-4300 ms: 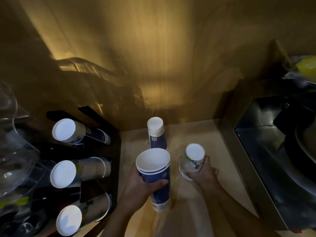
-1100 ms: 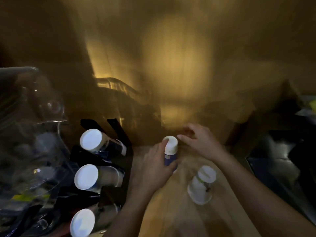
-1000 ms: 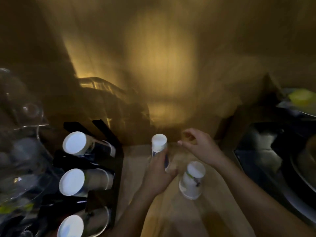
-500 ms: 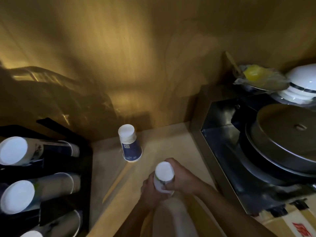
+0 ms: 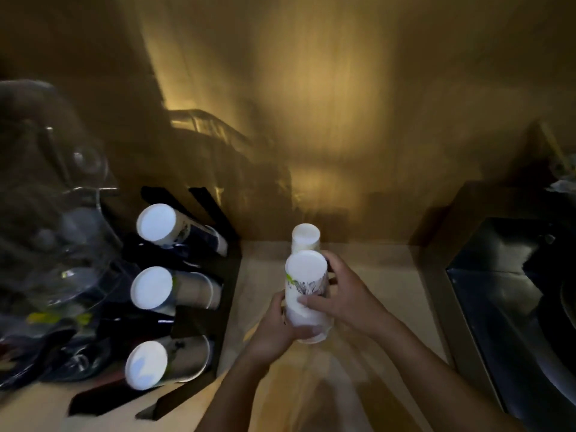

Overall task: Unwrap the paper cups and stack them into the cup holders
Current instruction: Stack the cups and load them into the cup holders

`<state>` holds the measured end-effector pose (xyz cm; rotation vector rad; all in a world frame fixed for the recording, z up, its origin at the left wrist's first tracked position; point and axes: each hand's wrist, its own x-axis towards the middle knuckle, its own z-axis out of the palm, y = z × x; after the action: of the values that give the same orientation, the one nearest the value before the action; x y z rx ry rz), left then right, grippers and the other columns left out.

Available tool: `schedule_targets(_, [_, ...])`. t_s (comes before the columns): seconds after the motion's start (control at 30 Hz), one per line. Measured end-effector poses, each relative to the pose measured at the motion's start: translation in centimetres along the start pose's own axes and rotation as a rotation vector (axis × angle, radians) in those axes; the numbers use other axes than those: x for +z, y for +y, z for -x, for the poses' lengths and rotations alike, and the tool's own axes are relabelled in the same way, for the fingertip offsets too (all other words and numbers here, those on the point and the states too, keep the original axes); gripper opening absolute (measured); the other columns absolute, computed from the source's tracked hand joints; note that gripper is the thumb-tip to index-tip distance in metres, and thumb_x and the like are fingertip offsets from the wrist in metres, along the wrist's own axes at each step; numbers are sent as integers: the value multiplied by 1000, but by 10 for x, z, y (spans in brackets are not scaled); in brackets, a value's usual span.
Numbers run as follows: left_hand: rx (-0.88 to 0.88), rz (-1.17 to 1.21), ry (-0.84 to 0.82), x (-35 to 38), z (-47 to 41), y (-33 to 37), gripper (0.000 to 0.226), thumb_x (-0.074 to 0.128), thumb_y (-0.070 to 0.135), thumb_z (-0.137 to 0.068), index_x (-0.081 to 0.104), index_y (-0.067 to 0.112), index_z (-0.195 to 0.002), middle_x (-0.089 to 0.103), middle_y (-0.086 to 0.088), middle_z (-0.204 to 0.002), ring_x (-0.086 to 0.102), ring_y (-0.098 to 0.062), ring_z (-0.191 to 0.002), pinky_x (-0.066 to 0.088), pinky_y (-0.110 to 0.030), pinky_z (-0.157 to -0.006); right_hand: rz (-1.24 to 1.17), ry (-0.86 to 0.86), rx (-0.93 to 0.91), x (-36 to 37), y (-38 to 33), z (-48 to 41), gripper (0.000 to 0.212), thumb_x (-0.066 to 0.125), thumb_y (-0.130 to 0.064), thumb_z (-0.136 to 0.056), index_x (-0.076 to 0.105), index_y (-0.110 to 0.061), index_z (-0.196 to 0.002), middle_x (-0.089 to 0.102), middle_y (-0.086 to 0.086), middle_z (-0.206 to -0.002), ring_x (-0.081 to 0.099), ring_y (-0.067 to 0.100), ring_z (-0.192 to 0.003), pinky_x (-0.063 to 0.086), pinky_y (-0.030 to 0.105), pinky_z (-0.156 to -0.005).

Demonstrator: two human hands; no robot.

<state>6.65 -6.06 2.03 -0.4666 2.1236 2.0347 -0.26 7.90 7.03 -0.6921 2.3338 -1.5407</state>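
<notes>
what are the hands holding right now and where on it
Both hold the upside-down white cup stack by its side wall: left hand near the lower rim, right hand around the middle.

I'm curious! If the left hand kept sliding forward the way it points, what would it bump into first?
The left hand is wrapped on the white cup stack and points toward the back wall. Going straight on, it would probably meet the other upside-down cup standing just behind, though depth is hard to judge.

A single head-worn camera looks forward and steeply down, close over the table (image 5: 374, 275) and toward the wooden back wall (image 5: 311, 88). The wide-angle frame takes in the cup holders (image 5: 199, 307) at left; dim light and blur leave the right edge unclear.
</notes>
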Motion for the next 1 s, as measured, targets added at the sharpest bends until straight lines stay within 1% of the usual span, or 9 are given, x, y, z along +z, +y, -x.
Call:
schedule_targets(0.1, [59, 37, 57, -31, 21, 26, 75, 85, 12, -63, 47, 27, -125, 63, 7, -114, 66, -10, -97, 57, -22, -73, -36, -47, -120, 12, -33, -13, 72, 77, -35, -64, 37, -40, -123, 53, -13, -121, 52, 0, -109, 48, 27, -90])
schedule_targets(0.27, [180, 262, 165, -75, 73, 61, 58, 75, 32, -70, 54, 23, -123, 69, 0, -117, 67, -15, -105, 56, -24, -77, -80, -84, -370, 29, -92, -29, 73, 75, -34, -68, 32, -40, -128, 45, -26, -124, 43, -9, -115, 39, 7, -87])
schedule_targets(0.37, [238, 253, 336, -98, 98, 71, 57, 67, 48, -73, 57, 22, -123, 65, -5, -123, 61, -22, -115, 47, -43, -100, -89, -82, -511, 40, -122, -35, 74, 74, -33, -69, 30, -47, -125, 36, -46, -123, 37, -16, -117, 30, 1, -90])
schedule_targets(0.4, [251, 242, 384, -104, 103, 73, 59, 62, 51, -72, 57, 22, -123, 65, -6, -124, 61, -24, -115, 43, -47, -103, -86, -90, -547, 45, -130, -37, 73, 74, -34, -69, 29, -49, -125, 34, -47, -123, 36, -16, -117, 29, 0, -90])
schedule_targets(0.53, [309, 215, 524, -126, 112, 79, 64, 53, 62, -72, 57, 23, -123, 66, -3, -122, 60, -21, -115, 39, -51, -106, -76, -122, -650, 69, -154, -45, 71, 74, -35, -68, 31, -44, -124, 36, -35, -123, 37, -15, -115, 29, 1, -91])
schedule_targets(0.67, [360, 248, 572, -138, 108, 76, 54, 42, 62, -84, 61, 26, -119, 65, -2, -125, 56, -18, -121, 36, -51, -108, -26, -143, -670, 97, -157, -52, 73, 74, -36, -67, 34, -31, -128, 44, -20, -123, 41, -5, -114, 33, 6, -93])
schedule_targets(0.83, [422, 355, 612, -143, 96, 65, 58, 44, 63, -83, 58, 25, -124, 57, -6, -135, 52, -16, -125, 39, -44, -107, 188, -244, -613, 125, -134, -62, 73, 71, -35, -74, 30, -22, -134, 44, 2, -135, 37, 9, -121, 35, 23, -96])
schedule_targets(0.93, [379, 53, 762, -140, 88, 49, 44, 53, 53, -85, 50, 38, -126, 57, 4, -132, 56, 2, -113, 48, -23, -95, 455, -304, -653, 137, -108, -67, 67, 63, -37, -80, 31, -18, -135, 46, 6, -136, 38, 18, -123, 27, 28, -99])
schedule_targets(1.0, [308, -352, 836, -135, 82, 39, 48, 54, 38, -90, 44, 26, -136, 54, 2, -136, 52, -2, -118, 42, -24, -99, 623, -270, -718, 142, -93, -69, 61, 59, -36, -83, 35, -15, -134, 49, 6, -134, 39, 19, -125, 21, 32, -105])
